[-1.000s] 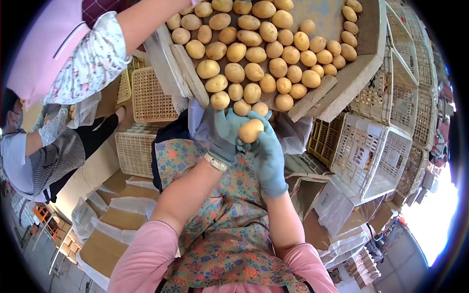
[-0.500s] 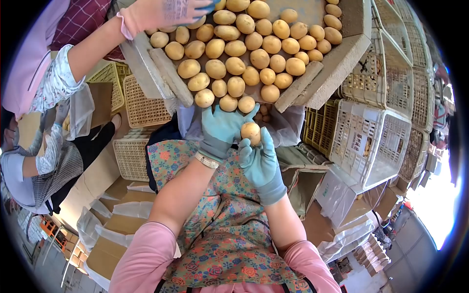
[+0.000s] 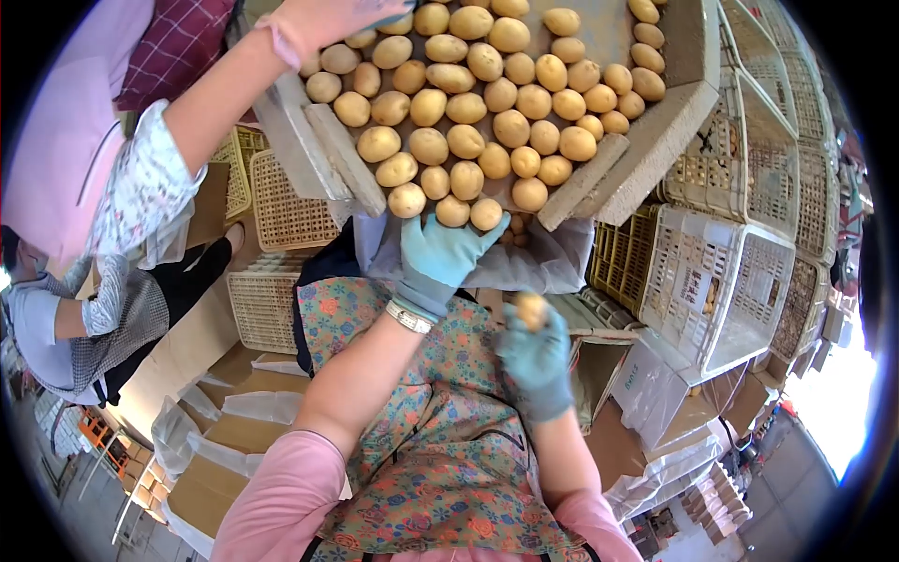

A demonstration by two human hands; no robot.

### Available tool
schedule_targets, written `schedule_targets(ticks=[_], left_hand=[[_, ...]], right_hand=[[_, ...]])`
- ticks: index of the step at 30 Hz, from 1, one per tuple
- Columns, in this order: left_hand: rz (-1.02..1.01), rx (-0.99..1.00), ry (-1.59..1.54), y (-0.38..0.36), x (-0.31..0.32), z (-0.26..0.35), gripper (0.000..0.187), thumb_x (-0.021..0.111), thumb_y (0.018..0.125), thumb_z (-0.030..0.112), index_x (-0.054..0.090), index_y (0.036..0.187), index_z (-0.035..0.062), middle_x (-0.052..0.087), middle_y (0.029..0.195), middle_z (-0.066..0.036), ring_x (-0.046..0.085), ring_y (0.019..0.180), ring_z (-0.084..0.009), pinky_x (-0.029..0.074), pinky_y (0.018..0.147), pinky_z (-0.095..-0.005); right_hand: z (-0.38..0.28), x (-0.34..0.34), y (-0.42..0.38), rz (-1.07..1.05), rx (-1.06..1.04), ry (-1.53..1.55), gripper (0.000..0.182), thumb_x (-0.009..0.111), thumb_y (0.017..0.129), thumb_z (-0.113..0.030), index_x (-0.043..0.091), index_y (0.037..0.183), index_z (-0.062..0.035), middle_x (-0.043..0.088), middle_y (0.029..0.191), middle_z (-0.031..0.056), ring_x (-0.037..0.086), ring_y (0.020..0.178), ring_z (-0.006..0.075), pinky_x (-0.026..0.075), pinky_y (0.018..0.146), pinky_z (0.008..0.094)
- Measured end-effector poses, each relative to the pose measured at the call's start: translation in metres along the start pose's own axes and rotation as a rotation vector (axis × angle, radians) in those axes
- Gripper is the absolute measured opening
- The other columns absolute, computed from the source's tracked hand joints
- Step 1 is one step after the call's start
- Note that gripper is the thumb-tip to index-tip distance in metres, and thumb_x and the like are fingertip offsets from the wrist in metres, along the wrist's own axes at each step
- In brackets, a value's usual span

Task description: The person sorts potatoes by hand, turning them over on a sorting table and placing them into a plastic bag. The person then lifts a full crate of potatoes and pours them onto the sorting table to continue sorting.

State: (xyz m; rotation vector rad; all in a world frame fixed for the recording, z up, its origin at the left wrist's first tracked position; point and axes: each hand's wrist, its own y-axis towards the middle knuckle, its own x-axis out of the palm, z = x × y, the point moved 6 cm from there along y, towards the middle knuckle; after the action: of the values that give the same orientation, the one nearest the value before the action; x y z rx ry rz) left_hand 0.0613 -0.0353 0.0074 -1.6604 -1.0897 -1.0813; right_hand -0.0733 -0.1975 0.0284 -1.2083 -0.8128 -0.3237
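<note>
Many potatoes (image 3: pixel 465 141) lie on a tray that narrows toward me between two wooden side boards (image 3: pixel 613 183). My left hand (image 3: pixel 440 260), in a light blue glove, is at the tray's mouth with its fingers spread, touching the undersides of the lowest potatoes. To the right and lower, my right hand (image 3: pixel 538 361), also gloved and blurred by motion, holds one potato (image 3: pixel 531 312) at its fingertips. A plastic-lined container (image 3: pixel 552 262) with potatoes inside sits below the mouth, partly hidden by my left hand.
A co-worker's arm (image 3: pixel 220 89) reaches over the tray's upper left. Another person (image 3: pixel 75 323) is at the far left. Plastic crates (image 3: pixel 698 286) are stacked at the right, others (image 3: pixel 286 211) stand at the left. Lined cardboard boxes (image 3: pixel 234 436) lie lower left.
My right hand has moved right and down, away from my left hand, with the potato still in it. The view has shifted slightly, so the tray appears lower and farther right.
</note>
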Motion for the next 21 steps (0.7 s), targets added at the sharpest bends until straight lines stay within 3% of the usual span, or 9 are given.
schedule_targets(ticks=[3, 6, 9, 12, 13, 14, 17, 18, 21], left_hand=[[0.156, 0.032, -0.037, -0.003, -0.004, 0.003, 0.062, 0.032, 0.111, 0.05, 0.033, 0.16, 0.0121, 0.035, 0.166, -0.013, 0.031, 0.153, -0.0408, 0.022, 0.126, -0.069], [0.195, 0.028, -0.042, -0.004, -0.01, 0.004, 0.065, 0.033, 0.11, 0.053, 0.032, 0.161, 0.0125, 0.034, 0.166, -0.013, 0.031, 0.153, -0.0409, 0.021, 0.126, -0.0688], [0.213, 0.031, -0.034, -0.003, -0.006, 0.002, 0.067, 0.033, 0.109, 0.054, 0.031, 0.162, 0.0136, 0.033, 0.167, -0.013, 0.03, 0.154, -0.0403, 0.02, 0.126, -0.0683], [0.152, 0.023, -0.037, -0.002, -0.002, 0.003, 0.067, 0.032, 0.109, 0.054, 0.03, 0.163, 0.0144, 0.029, 0.17, -0.013, 0.026, 0.156, -0.0394, 0.02, 0.126, -0.068], [0.203, 0.044, -0.037, -0.002, -0.004, 0.004, 0.067, 0.032, 0.109, 0.054, 0.03, 0.163, 0.0145, 0.029, 0.17, -0.013, 0.026, 0.156, -0.0392, 0.021, 0.126, -0.0686], [0.254, 0.061, -0.04, -0.002, -0.007, 0.002, 0.067, 0.032, 0.109, 0.053, 0.029, 0.163, 0.0146, 0.028, 0.17, -0.013, 0.026, 0.156, -0.0391, 0.022, 0.125, -0.0692], [0.15, 0.094, 0.038, -0.002, -0.008, 0.003, 0.066, 0.036, 0.109, 0.053, 0.03, 0.164, 0.0161, 0.032, 0.168, -0.012, 0.031, 0.153, -0.0386, 0.023, 0.124, -0.0703], [0.148, 0.086, 0.047, -0.003, -0.003, 0.001, 0.066, 0.036, 0.109, 0.053, 0.03, 0.164, 0.0161, 0.032, 0.168, -0.012, 0.031, 0.153, -0.0386, 0.023, 0.124, -0.0703], [-0.169, 0.326, 0.488, -0.013, 0.04, -0.005, 0.065, 0.041, 0.109, 0.054, 0.031, 0.163, 0.019, 0.04, 0.16, -0.007, 0.042, 0.143, -0.0321, 0.029, 0.121, -0.068]], right_hand=[[-0.148, -0.053, -0.093, 0.372, -0.581, -0.302, 0.035, 0.057, 0.103, -0.035, 0.065, 0.122, -0.0073, 0.072, 0.105, 0.011, 0.071, 0.084, 0.0166, 0.061, 0.068, 0.0322], [-0.312, -0.091, -0.223, -0.213, -0.798, -0.424, 0.02, 0.058, 0.101, -0.021, 0.067, 0.11, -0.0054, 0.074, 0.11, 0.0097, 0.071, 0.096, 0.0138, 0.06, 0.077, 0.0285], [-0.331, -0.093, -0.298, 0.589, -1.38, -0.295, 0.028, 0.058, 0.102, -0.021, 0.067, 0.119, -0.0014, 0.074, 0.115, 0.0109, 0.07, 0.099, 0.0129, 0.058, 0.079, 0.0283], [-0.234, -0.009, -0.193, 0.548, -1.05, -0.827, 0.047, 0.059, 0.104, -0.026, 0.057, 0.137, 0.0064, 0.07, 0.117, 0.0155, 0.068, 0.085, 0.0138, 0.058, 0.073, 0.0266], [-0.195, -0.011, -0.134, -0.178, -0.604, -0.599, 0.049, 0.058, 0.103, -0.023, 0.053, 0.141, 0.0073, 0.069, 0.122, 0.0183, 0.07, 0.088, 0.0172, 0.059, 0.077, 0.0274], [-0.105, 0.081, -0.089, 0.533, -0.838, -1.21, 0.049, 0.06, 0.101, -0.017, 0.051, 0.143, 0.0071, 0.071, 0.118, 0.0153, 0.067, 0.084, 0.0153, 0.057, 0.075, 0.0271], [0.013, 0.135, 0.005, -0.014, -0.686, -2.097, 0.055, 0.077, 0.089, -0.01, 0.059, 0.141, -0.0027, 0.068, 0.127, 0.0152, 0.072, 0.099, 0.0201, 0.058, 0.087, 0.0349], [0.043, 0.169, 0.027, -0.375, -1.124, -2.291, 0.045, 0.073, 0.091, -0.015, 0.061, 0.134, -0.0078, 0.069, 0.132, 0.0115, 0.074, 0.087, 0.0224, 0.06, 0.078, 0.0356], [0.089, 0.183, 0.097, -0.147, -1.075, -2.382, 0.06, 0.072, 0.09, -0.017, 0.052, 0.146, -0.0112, 0.068, 0.125, 0.0107, 0.073, 0.086, 0.0274, 0.059, 0.073, 0.04]])
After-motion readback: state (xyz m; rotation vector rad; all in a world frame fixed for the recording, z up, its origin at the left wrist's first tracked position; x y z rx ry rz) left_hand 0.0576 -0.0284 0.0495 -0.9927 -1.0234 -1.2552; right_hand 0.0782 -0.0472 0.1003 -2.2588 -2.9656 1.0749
